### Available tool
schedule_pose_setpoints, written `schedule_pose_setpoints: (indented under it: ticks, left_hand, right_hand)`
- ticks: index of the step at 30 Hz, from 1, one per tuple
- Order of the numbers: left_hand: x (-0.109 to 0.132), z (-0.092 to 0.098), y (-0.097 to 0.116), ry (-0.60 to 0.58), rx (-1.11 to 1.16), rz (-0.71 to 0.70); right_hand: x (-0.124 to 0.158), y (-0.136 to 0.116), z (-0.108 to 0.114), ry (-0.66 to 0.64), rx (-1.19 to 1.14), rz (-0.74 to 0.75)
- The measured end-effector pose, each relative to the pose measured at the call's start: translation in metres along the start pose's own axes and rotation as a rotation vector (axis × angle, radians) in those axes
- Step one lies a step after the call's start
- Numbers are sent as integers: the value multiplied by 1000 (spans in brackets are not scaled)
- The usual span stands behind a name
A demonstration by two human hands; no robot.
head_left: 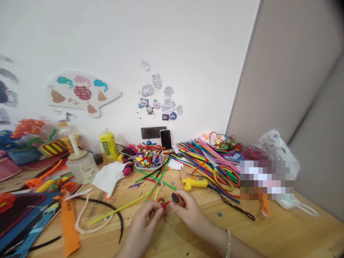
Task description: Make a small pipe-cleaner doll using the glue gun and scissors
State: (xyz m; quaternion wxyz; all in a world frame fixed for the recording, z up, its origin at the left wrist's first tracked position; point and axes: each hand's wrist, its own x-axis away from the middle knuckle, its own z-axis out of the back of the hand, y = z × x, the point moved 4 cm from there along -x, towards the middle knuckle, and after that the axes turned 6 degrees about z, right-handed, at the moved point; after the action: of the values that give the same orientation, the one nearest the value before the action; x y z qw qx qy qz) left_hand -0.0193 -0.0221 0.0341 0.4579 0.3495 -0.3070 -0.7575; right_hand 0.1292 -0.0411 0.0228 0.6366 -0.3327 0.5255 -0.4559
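Observation:
At the front middle of the table, my left hand pinches a small red piece with bits of green and yellow on it, which looks like bent pipe cleaner. My right hand is closed around a tool with an orange and black handle. Its working end is hidden, so its kind cannot be made out. Both hands meet at the red piece. Just beyond my right hand lies a yellow glue gun. Green and yellow pipe cleaners lie behind and left of my left hand.
Colourful pipe cleaners lie heaped with scissors at the back right. A tray bears several small figures. A phone leans on the wall near a yellow bottle. A black cable runs right of my right hand.

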Motion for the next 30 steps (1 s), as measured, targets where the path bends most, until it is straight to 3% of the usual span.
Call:
schedule_pose_setpoints:
  ticks: [11, 21, 30]
  left_hand:
    - [0, 3, -7, 59, -7, -93]
    - [2, 4, -1, 89, 0, -135]
    - [2, 4, -1, 80, -8, -133]
  right_hand:
    - [7, 0, -16, -44, -172, -91]
    - [7, 2, -18, -76, -46, -138]
    - [8, -1, -15, -8, -33, -205]
